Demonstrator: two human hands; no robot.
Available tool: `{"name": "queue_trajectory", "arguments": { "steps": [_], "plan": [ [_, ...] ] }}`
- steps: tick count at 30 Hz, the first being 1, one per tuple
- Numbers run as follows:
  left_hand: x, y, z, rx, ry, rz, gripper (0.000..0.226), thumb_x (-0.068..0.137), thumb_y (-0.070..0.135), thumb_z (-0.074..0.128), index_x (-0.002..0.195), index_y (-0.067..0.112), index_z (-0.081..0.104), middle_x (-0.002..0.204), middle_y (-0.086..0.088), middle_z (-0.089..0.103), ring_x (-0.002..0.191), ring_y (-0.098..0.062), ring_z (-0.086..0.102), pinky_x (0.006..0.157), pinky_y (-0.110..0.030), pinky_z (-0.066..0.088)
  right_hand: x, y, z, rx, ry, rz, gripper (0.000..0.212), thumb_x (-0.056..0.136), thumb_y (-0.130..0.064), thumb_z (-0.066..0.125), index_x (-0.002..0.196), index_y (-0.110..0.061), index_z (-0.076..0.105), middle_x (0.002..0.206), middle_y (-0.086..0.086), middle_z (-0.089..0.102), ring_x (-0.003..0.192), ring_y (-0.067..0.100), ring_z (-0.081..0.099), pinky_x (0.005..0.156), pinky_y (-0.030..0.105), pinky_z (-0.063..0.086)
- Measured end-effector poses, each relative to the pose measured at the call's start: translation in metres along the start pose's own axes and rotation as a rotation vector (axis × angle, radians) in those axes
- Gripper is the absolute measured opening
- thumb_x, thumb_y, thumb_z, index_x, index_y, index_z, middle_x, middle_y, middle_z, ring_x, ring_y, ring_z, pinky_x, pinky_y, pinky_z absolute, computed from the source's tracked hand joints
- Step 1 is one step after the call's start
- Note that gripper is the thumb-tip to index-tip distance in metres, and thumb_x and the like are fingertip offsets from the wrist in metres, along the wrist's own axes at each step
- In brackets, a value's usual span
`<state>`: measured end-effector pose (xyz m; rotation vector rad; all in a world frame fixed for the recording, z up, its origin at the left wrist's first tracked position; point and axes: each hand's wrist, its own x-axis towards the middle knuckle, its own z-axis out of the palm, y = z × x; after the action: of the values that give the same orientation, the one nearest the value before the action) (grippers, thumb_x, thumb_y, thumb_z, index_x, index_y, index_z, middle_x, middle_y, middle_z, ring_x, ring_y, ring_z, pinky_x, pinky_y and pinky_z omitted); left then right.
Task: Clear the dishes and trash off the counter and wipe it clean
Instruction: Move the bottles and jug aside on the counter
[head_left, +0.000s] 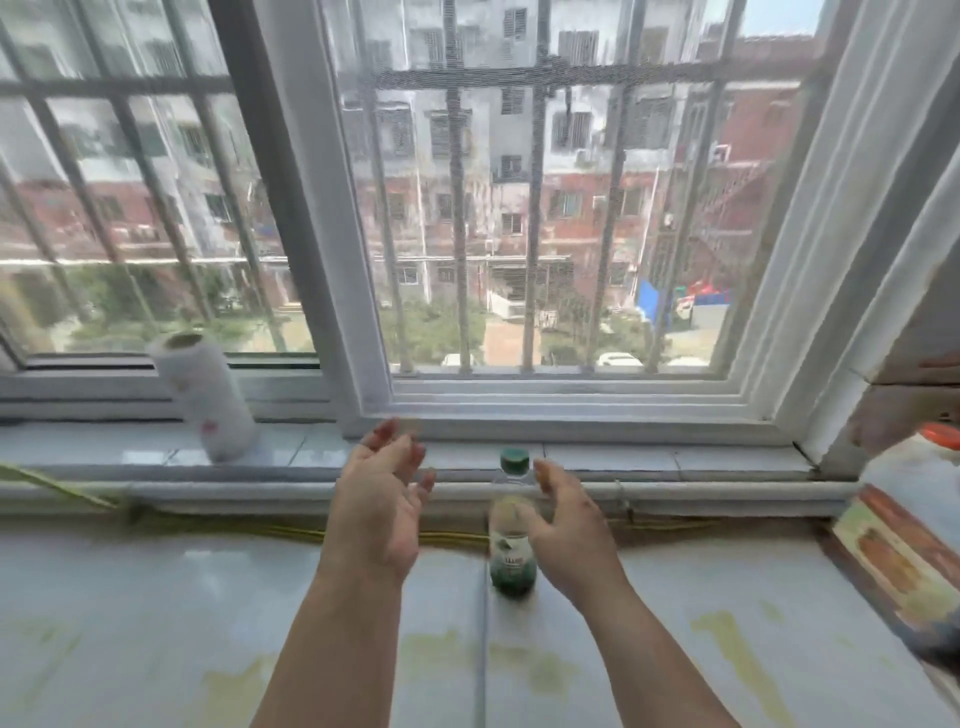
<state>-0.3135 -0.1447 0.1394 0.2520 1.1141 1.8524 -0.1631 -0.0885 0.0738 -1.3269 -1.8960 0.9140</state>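
A clear plastic bottle (511, 540) with a green cap and green label stands upright on the white tiled counter (156, 613), near the back edge. My right hand (566, 525) hovers just to its right, fingers loosely spread, close to the bottle; I cannot tell whether it touches. My left hand (382, 504) is raised to the bottle's left, palm turned inward, fingers relaxed, holding nothing. Yellowish stains (540, 670) mark the counter in front of me.
A paper towel roll (205, 397) leans on the window sill at the left. A yellow cord (291, 531) runs along the counter's back edge. At the right stand an orange-lidded container (943, 436) and a tiled wall edge (893, 551). A barred window fills the back.
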Motion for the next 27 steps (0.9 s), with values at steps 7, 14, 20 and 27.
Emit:
{"name": "queue_trajectory", "arguments": {
  "steps": [7,14,20,27],
  "plan": [
    [0.019,0.027,-0.058,-0.006,0.067,-0.065,0.020,0.099,0.003,0.042,0.097,0.018,0.055,0.099,-0.008,0.058,0.096,-0.019,0.057,0.095,-0.038,0.042,0.040,-0.017,0.050,0.046,0.060,0.197,0.057,0.094,-0.026,0.052,0.146,-0.028,0.027,0.142,0.003,0.044,0.124,0.024,0.045,0.102,0.036,0.037],
    [0.018,0.010,-0.044,-0.021,-0.010,-0.161,0.020,0.098,0.002,0.041,0.097,0.017,0.055,0.100,-0.009,0.059,0.103,-0.024,0.056,0.093,-0.038,0.041,0.014,-0.004,0.025,0.149,0.185,0.224,0.020,0.092,-0.025,0.058,0.110,-0.027,0.050,0.096,-0.005,0.062,0.090,0.018,0.058,0.078,0.033,0.047],
    [0.000,-0.043,0.011,0.023,-0.118,-0.293,0.020,0.098,0.002,0.041,0.101,0.016,0.054,0.099,-0.008,0.059,0.101,-0.023,0.056,0.098,-0.039,0.039,-0.038,0.025,-0.059,0.167,0.372,0.207,0.011,0.089,-0.027,0.064,0.096,-0.031,0.056,0.086,-0.011,0.065,0.083,0.008,0.061,0.071,0.026,0.048],
    [-0.047,-0.120,0.083,0.108,-0.247,-0.474,0.021,0.098,0.004,0.042,0.109,0.016,0.054,0.098,-0.008,0.057,0.110,-0.023,0.049,0.101,-0.039,0.036,-0.103,0.076,-0.166,0.012,0.501,0.345,0.019,0.087,-0.024,0.063,0.099,-0.035,0.052,0.097,-0.011,0.064,0.094,0.015,0.060,0.083,0.032,0.047]
  ]
}}
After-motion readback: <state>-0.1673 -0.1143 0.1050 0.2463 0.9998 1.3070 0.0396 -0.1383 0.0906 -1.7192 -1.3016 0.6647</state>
